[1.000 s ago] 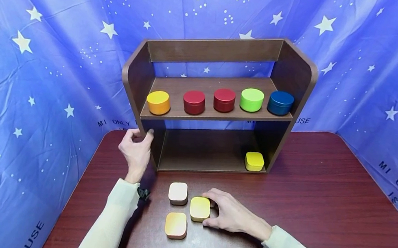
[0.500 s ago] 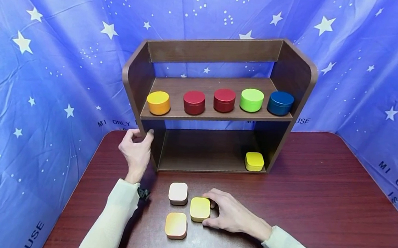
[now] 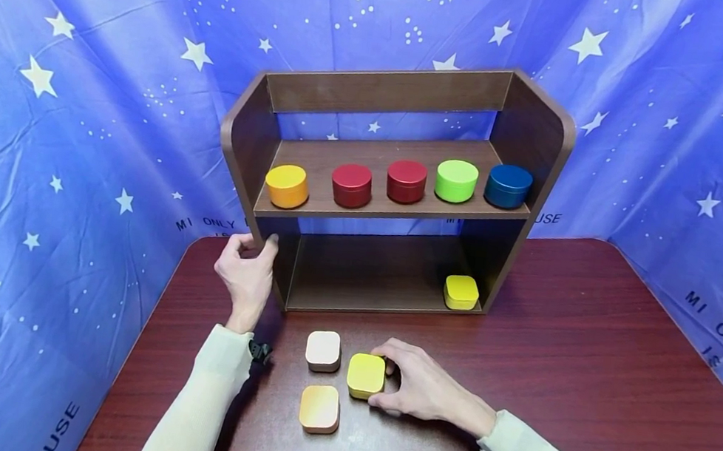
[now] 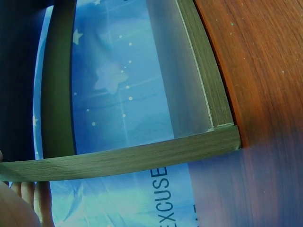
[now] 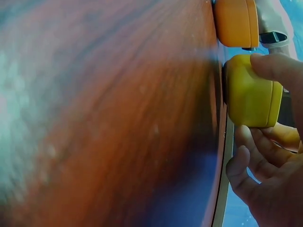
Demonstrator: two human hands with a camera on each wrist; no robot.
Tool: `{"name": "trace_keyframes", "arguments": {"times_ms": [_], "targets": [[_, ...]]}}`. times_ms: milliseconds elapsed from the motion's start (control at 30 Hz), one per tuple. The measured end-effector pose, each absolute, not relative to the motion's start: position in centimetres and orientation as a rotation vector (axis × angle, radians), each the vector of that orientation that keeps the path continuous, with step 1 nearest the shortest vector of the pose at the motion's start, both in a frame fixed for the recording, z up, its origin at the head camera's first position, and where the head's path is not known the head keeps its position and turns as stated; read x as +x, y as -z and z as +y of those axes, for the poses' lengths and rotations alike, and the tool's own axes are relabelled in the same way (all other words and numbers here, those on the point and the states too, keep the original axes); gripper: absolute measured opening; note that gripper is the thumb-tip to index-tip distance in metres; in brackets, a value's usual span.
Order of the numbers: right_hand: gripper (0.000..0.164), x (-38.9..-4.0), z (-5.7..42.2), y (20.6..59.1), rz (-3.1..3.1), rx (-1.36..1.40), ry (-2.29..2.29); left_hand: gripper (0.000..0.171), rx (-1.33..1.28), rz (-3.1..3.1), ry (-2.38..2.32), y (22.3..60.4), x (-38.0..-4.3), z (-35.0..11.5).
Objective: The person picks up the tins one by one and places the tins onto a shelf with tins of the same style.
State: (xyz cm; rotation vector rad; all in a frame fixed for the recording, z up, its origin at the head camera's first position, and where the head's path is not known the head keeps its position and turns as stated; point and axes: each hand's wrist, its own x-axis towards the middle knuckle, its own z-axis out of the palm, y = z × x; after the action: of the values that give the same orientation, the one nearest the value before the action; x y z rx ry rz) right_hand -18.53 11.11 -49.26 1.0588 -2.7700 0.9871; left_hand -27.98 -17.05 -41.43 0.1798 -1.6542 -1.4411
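Observation:
My right hand (image 3: 426,385) pinches a yellow square tin (image 3: 366,376) between thumb and fingers, low over the tabletop. In the right wrist view the thumb lies on one side of the yellow tin (image 5: 251,94) and fingers on the other; whether it touches the table is hard to tell. To its left sit a cream square tin (image 3: 323,351) and an orange square tin (image 3: 320,408). My left hand (image 3: 245,279) grips the left side panel of a brown wooden shelf (image 3: 396,218), thumb on the inner face. The left wrist view shows this hand (image 4: 21,205) at the panel (image 4: 118,153).
On the upper board stand round tins: an orange one (image 3: 287,186), two dark red ones (image 3: 351,185), a green one (image 3: 456,181) and a blue one (image 3: 509,186). Another yellow square tin (image 3: 461,292) sits at the lower right. A starry blue curtain (image 3: 113,115) surrounds the table (image 3: 589,341).
The yellow tin in my right hand has shifted slightly up and to the right in the head view. My left hand stays on the shelf panel.

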Motion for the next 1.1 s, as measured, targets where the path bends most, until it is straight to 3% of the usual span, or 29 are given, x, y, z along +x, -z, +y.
{"name": "trace_keyframes", "arguments": {"times_ms": [367, 1100], "targets": [[0.053, -19.2, 11.8, 49.0, -2.755, 0.774, -1.138, 0.018, 0.182, -1.655, 1.443, 41.4, -28.1, -17.0], [0.068, -22.3, 11.6, 47.7, -2.61, 0.13, -0.896, 0.018, 0.202, -1.662, 1.425, 41.6, -28.1, -17.1]]}}
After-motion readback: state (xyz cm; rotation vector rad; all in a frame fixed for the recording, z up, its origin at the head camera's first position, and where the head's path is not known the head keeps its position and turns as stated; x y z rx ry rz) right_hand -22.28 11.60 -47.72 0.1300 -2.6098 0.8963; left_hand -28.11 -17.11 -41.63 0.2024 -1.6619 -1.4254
